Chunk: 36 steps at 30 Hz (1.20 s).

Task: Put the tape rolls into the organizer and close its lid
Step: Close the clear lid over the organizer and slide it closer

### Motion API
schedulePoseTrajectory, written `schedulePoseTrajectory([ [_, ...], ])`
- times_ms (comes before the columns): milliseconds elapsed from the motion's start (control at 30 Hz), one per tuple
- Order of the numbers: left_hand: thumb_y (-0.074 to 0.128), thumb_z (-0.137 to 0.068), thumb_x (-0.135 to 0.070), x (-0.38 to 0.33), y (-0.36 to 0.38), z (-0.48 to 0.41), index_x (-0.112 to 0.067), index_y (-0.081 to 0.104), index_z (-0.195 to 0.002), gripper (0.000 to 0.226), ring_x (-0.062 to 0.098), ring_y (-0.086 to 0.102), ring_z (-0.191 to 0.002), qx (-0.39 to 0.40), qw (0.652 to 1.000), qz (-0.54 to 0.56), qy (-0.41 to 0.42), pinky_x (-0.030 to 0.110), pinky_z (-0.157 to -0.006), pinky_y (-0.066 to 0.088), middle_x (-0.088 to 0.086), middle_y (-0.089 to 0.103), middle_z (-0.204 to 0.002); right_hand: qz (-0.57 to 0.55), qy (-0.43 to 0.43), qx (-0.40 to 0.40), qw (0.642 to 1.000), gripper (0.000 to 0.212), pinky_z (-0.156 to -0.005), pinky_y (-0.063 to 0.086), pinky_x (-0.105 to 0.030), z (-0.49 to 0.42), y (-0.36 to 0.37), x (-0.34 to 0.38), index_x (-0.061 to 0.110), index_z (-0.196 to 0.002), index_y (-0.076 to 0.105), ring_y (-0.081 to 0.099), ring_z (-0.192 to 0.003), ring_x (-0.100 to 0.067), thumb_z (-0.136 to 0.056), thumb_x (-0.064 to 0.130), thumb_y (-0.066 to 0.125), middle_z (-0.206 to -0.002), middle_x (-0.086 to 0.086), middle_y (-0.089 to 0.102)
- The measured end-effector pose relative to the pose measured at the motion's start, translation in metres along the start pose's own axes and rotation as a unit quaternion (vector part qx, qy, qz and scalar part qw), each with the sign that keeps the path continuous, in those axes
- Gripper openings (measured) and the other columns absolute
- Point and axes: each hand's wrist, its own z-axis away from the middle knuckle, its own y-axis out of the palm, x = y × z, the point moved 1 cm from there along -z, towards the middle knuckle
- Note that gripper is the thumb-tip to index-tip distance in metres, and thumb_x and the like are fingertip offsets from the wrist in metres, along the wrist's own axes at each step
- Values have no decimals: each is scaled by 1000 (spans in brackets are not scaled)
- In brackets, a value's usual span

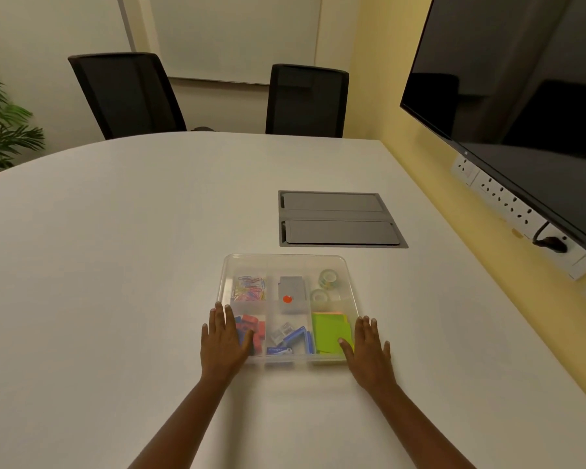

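A clear plastic organizer [286,258] with six compartments lies on the white table, its transparent lid down over it. Two clear tape rolls [329,278] [319,296] sit in the far right compartment. My left hand [224,340] lies flat on the lid's near left corner, fingers spread. On the near right corner rests my right hand [367,350], also flat, thumb over the green notes. Neither hand holds anything.
Other compartments hold coloured paper clips [250,288], a grey box with a red dot [291,292], red and blue blocks [252,328], staple boxes [290,336] and green sticky notes [330,331]. A grey cable hatch [339,218] is set into the table behind. Two black chairs stand beyond; a screen hangs right.
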Motion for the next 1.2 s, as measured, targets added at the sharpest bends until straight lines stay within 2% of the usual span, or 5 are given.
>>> schedulePoseTrajectory([
  [100, 28, -90, -51, -2, -5, -20, -4, 9, -140, 71, 31, 10, -142, -3, 1000, -10, -1, 45, -115, 15, 17, 8, -154, 11, -22, 8, 1000, 64, -115, 18, -50, -25, -6, 4, 7, -144, 6, 0, -145, -22, -96, 43, 29, -157, -9, 5],
  [467, 31, -94, -39, -9, -3, -86, -4, 7, -140, 63, 28, 6, -142, -21, 1000, 6, 1, 42, -116, 12, 15, 4, -154, 76, -74, 73, 992, 65, -116, 15, -49, -135, -35, 18, 5, -143, 6, -1, -145, -24, -96, 41, 32, -157, -12, 0],
  [667, -24, -59, -77, -1, 7, -96, -2, 15, -139, 117, 32, 14, -141, -43, 999, 16, 10, 42, -114, 10, 19, 14, -152, 75, -96, 84, 989, 69, -118, 13, -45, -165, -37, 26, 5, -143, 0, -1, -145, -24, -96, 44, 30, -157, -13, -4],
  [867, -12, -67, -73, -2, 10, -91, -4, 15, -139, 104, 31, 14, -141, -45, 998, 38, 2, 36, -111, 4, 18, 14, -152, 71, -99, 70, 990, 67, -118, 13, -39, -174, -30, 31, 3, -143, -2, 0, -145, -25, -96, 42, 28, -156, -15, -4],
  [1200, -25, -62, -74, -2, 8, -113, -4, 16, -139, 112, 32, 16, -140, -35, 999, 12, 17, 42, -112, 10, 17, 18, -151, 47, -103, 79, 990, 68, -119, 9, -33, -177, -27, 30, 1, -143, -4, -3, -145, -25, -97, 40, 29, -156, -16, -7],
])
